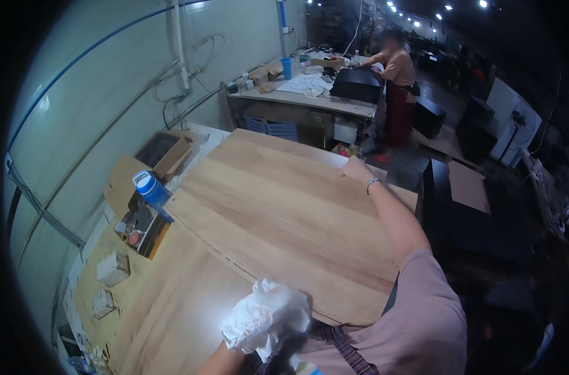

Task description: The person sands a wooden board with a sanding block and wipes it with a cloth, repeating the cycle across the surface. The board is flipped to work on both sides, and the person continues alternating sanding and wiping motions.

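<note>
A large wood-grain panel [284, 206] lies flat in front of me. Beside it at the near left is a second wood-grain panel [178, 281], and a dark seam separates the two. My left hand [234, 351] is mostly covered by a crumpled white cloth [269, 315] that it holds at the near edge, close to my body. Stretched forward, my right hand [358, 174], with a bracelet at the wrist, is closed at the far right edge of the large panel. What its fingers grip, if anything, is hidden.
Left of the panels stand a blue jug [150, 187], an open cardboard box [166, 153], a tray of small items [137, 228] and white blocks [112, 270]. Beyond, a person [397, 81] works at a cluttered bench [297, 100]. Dark panels [447, 187] are at the right.
</note>
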